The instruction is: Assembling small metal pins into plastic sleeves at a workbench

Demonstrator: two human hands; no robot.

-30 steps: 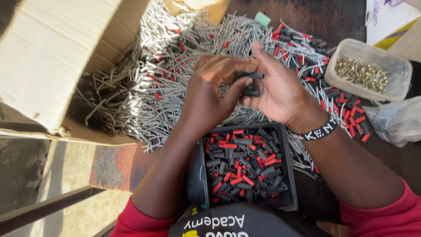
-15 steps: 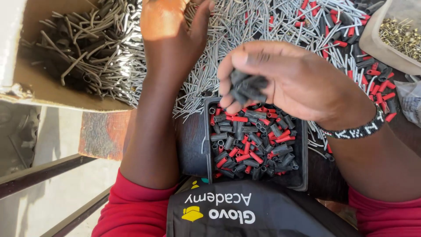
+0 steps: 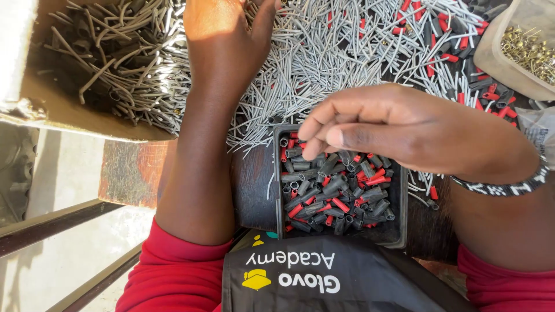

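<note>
We're hovering our right hand (image 3: 399, 130) loosely curled, holding nothing, over the half-full black tray (image 3: 396, 231) mid-frame; our left hand (image 3: 222, 34), open, is digging into the grey tubes (image 3: 324, 63) up top, plenty left.

Your head camera looks steeply down, close over the black tray (image 3: 396, 231). It is your only view.

Left hand (image 3: 222, 34) stretched forward and away from the body, palm down, forearm bare, red sleeve pushed above the elbow. Right hand (image 3: 399, 130) nearer the body, palm down, fingers (image 3: 324, 124) loosely curled and drawn together, nothing visibly gripped; patterned band at wrist.
</note>
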